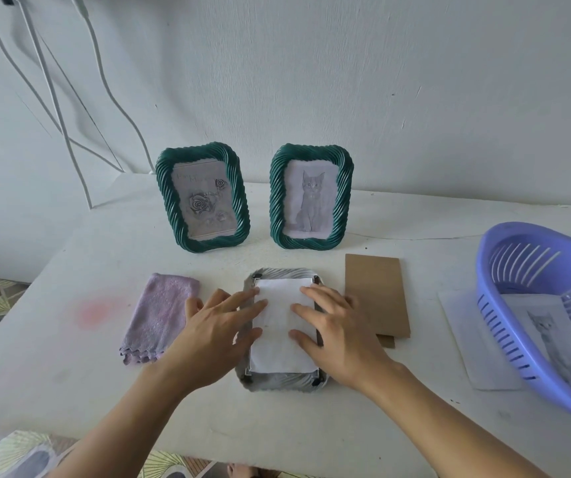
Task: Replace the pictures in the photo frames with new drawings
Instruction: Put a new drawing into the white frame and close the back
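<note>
A photo frame (278, 382) lies face down in the middle of the white table, its back open. A white sheet of paper (280, 339), blank side up, rests in its opening. My left hand (213, 334) presses flat on the sheet's left edge, fingers spread. My right hand (337, 334) presses flat on its right edge. Two green twisted-rim frames stand upright at the back: the left frame (203, 200) holds a rose picture, the right frame (311, 196) a cat drawing. The brown cardboard backing (375, 294) lies just right of the open frame.
A folded lilac cloth (160, 317) lies left of my left hand. A purple plastic basket (546, 312) sits at the right edge, over paper sheets with cat drawings (553, 343). White cables (70, 98) hang down the wall at the back left.
</note>
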The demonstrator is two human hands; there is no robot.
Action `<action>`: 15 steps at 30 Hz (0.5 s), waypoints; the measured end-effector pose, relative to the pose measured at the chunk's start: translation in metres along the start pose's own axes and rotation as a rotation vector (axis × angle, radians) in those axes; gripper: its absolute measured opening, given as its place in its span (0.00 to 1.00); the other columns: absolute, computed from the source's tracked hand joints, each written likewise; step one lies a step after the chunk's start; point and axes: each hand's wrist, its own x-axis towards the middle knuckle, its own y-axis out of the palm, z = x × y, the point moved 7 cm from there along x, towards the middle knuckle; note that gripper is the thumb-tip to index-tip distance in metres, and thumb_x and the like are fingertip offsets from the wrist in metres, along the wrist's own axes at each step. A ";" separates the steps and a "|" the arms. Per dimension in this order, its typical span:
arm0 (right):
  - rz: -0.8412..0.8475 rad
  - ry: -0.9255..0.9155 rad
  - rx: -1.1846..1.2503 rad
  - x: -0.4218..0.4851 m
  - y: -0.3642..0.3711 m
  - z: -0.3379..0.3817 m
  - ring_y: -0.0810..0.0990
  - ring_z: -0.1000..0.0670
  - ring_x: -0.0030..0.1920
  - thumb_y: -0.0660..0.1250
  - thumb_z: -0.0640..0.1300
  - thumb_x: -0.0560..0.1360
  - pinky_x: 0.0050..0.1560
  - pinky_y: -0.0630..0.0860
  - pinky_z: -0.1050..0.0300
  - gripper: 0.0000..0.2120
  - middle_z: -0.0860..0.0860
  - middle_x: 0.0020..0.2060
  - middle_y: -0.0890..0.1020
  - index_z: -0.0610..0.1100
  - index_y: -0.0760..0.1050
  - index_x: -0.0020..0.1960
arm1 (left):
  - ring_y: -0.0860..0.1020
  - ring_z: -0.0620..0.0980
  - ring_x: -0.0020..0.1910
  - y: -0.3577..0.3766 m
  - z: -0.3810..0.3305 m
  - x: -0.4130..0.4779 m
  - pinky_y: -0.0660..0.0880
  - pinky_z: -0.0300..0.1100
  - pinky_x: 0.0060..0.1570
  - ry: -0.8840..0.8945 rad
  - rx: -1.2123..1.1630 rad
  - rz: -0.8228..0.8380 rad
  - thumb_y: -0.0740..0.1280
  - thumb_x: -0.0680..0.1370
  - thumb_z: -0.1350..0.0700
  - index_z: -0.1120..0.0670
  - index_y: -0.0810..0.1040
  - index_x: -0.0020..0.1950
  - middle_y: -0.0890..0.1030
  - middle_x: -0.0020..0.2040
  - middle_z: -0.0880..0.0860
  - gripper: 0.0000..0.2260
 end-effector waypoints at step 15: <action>0.063 -0.018 0.006 0.004 -0.004 -0.001 0.63 0.50 0.75 0.61 0.63 0.78 0.67 0.66 0.46 0.25 0.50 0.74 0.68 0.51 0.72 0.70 | 0.72 0.46 0.60 0.002 -0.001 0.002 0.57 0.49 0.49 0.014 0.022 0.041 0.48 0.77 0.32 0.41 0.69 0.74 0.64 0.78 0.41 0.30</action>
